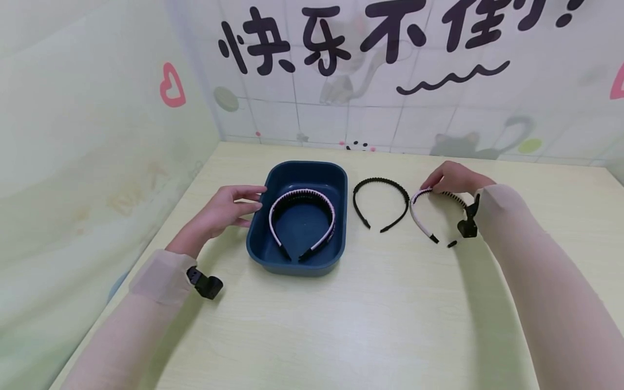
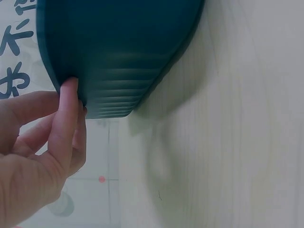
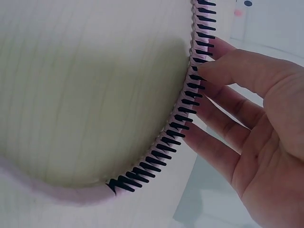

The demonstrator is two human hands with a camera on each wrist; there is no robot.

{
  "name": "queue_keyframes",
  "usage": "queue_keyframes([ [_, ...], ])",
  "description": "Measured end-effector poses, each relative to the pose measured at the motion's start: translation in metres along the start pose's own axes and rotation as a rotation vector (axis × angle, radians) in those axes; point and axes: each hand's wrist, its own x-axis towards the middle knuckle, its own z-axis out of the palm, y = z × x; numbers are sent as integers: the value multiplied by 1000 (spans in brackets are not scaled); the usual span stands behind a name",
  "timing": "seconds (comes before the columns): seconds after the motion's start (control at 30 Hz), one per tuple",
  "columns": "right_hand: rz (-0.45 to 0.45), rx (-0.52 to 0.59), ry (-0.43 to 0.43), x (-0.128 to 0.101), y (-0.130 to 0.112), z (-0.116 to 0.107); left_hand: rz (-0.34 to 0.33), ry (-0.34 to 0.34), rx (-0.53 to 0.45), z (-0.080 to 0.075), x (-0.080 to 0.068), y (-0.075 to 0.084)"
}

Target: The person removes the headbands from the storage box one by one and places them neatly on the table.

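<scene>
Pink headband (image 3: pixel 156 156) sits right at the right hand (image 1: pixel 450 177), fingers pinching its toothed arch off the table (image 1: pixel 390 325). Left hand (image 1: pixel 226 208) steadies the blue tub (image 1: pixel 253 238), straight fingertips against its rim, another headband (image 1: pixel 302 216) inside.

Dark blue tub (image 1: pixel 341 216) on pale wood table (image 1: pixel 341 325), centre-left; pink headband w/ black teeth (image 1: pixel 302 216) lying inside. L hand (image 1: pixel 229 208) fingers straight, tips at tub's left rim. Black headband (image 1: pixel 381 203) just right of tub. R hand (image 1: pixel 453 177) pinches top of 2nd pink headband (image 1: pixel 423 214), farther right.
</scene>
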Motion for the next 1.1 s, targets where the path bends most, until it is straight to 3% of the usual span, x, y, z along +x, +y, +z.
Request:
queue_keyframes([
  [0.23,-8,-1,0,0,1,-1,2,-1,6,0,0,1],
  [0.63,78,80,-1,-4,1,-6,-4,0,2,1,0,2],
  [1.1,43,97,-8,-2,-28,-13,0,1,8,1,-2,2],
])
